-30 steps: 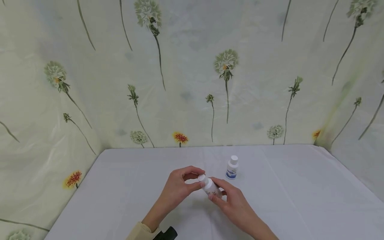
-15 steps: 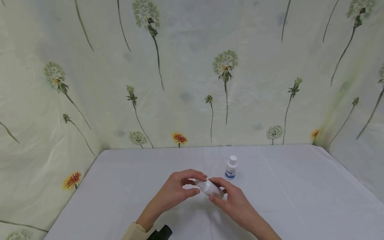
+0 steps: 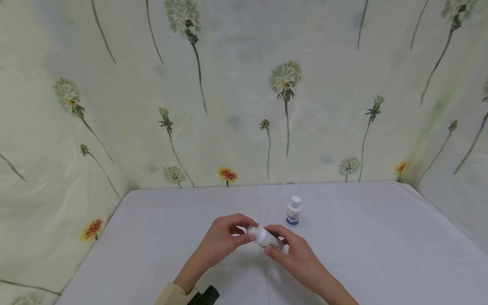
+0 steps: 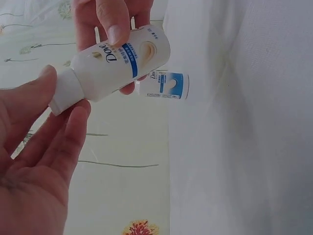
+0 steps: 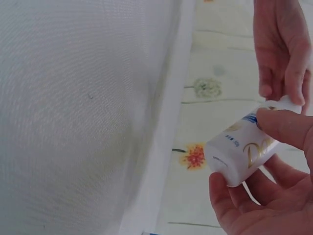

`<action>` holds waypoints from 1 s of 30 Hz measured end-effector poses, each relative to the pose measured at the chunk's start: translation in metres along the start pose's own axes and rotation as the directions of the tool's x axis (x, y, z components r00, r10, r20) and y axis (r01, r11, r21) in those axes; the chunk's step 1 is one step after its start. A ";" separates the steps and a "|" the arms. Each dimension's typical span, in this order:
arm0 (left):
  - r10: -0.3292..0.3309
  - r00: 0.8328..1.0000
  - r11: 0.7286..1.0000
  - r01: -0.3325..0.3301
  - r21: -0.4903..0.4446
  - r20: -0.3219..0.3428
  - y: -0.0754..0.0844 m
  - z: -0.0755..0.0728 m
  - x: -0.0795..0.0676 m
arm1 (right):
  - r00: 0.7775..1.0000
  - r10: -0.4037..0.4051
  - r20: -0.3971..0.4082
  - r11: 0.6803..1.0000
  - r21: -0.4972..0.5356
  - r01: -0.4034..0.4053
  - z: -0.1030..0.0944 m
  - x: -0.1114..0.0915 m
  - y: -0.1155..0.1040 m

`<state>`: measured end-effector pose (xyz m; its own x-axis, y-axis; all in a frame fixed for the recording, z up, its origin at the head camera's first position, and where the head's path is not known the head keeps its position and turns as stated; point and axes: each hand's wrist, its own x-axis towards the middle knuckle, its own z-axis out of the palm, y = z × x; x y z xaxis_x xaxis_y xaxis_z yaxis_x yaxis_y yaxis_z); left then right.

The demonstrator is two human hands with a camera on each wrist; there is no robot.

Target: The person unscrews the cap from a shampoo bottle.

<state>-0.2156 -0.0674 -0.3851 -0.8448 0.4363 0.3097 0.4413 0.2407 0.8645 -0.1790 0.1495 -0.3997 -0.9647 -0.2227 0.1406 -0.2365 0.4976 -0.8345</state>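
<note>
A small white Dove bottle [image 4: 124, 61] with gold and blue print is held tilted above the table, its cap end toward the left. My right hand [image 3: 299, 256] grips the bottle's body, thumb on the near side and fingers behind it. At the other end, my left hand [image 3: 223, 237] pinches the white cap [image 4: 67, 91] between thumb and fingers. The cap sits on the bottle's neck. Behind my right hand stands a second white bottle [image 3: 293, 212], upright, with a white cap and blue on its label.
A white cloth [image 3: 152, 237] covers the table. Pale floral sheeting [image 3: 236, 93] rises along its back and sides. A black cylindrical object [image 3: 206, 295] shows by my left sleeve [image 3: 173, 294] at the bottom edge.
Half a second ago my left thumb was off the cap; now it pinches it again. The held bottle lies flatter and slightly further left than a second ago. The standing bottle stays put.
</note>
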 end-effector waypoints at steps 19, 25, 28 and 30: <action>0.003 0.998 0.999 0.000 -0.042 0.060 -0.005 -0.001 -0.003 | 1.000 0.026 -0.009 1.000 -0.007 -0.026 0.000 -0.003 0.004; 0.023 0.995 0.997 -0.015 -0.078 0.101 -0.010 -0.004 -0.002 | 1.000 0.015 -0.004 1.000 -0.011 -0.015 0.000 -0.003 0.005; 0.014 0.994 0.997 -0.006 -0.079 0.106 -0.010 -0.004 -0.002 | 1.000 0.011 -0.004 1.000 -0.015 -0.011 0.000 -0.003 0.006; 0.006 0.995 0.998 0.000 -0.068 0.101 -0.009 -0.004 -0.001 | 1.000 0.015 -0.002 1.000 -0.019 -0.015 0.000 -0.003 0.005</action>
<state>-0.2195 -0.0733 -0.3919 -0.8069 0.5235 0.2735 0.4193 0.1815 0.8895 -0.1778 0.1525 -0.4046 -0.9685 -0.2130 0.1291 -0.2238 0.5168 -0.8263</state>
